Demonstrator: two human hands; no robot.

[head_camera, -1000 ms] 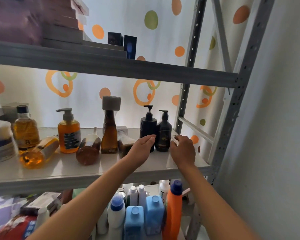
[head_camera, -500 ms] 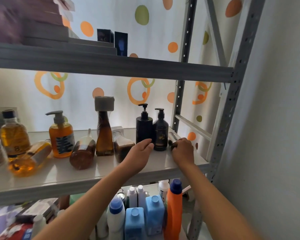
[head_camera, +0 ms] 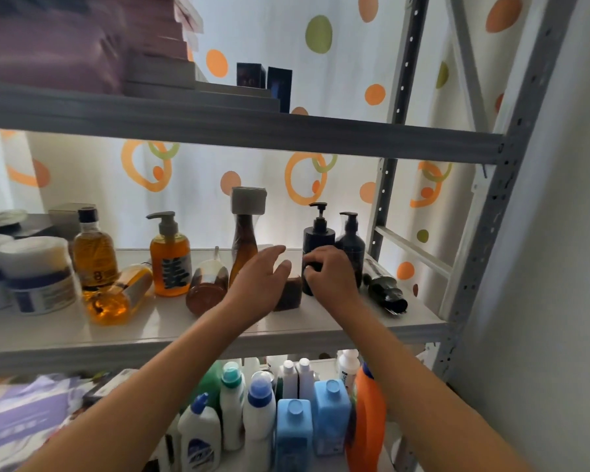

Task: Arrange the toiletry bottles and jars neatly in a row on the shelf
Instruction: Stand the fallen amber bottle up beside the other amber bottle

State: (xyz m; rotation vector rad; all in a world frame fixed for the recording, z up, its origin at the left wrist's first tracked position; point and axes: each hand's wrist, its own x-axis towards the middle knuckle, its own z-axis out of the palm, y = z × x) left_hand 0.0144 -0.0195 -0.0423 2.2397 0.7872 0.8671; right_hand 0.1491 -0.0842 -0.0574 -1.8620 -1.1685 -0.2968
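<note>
One head view only, worn, close to the rack, facing forward and slightly up at the middle shelf (head_camera: pixel 184 321). Upper shelf (head_camera: pixel 239 127) seen from beneath; lower shelf's bottles (head_camera: pixel 293 427) at the bottom edge. Both forearms entering from below. Wall at right.

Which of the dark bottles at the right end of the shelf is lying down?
The dark bottle at the far right lies on its side. The two black pump bottles beside it stand upright.
</note>
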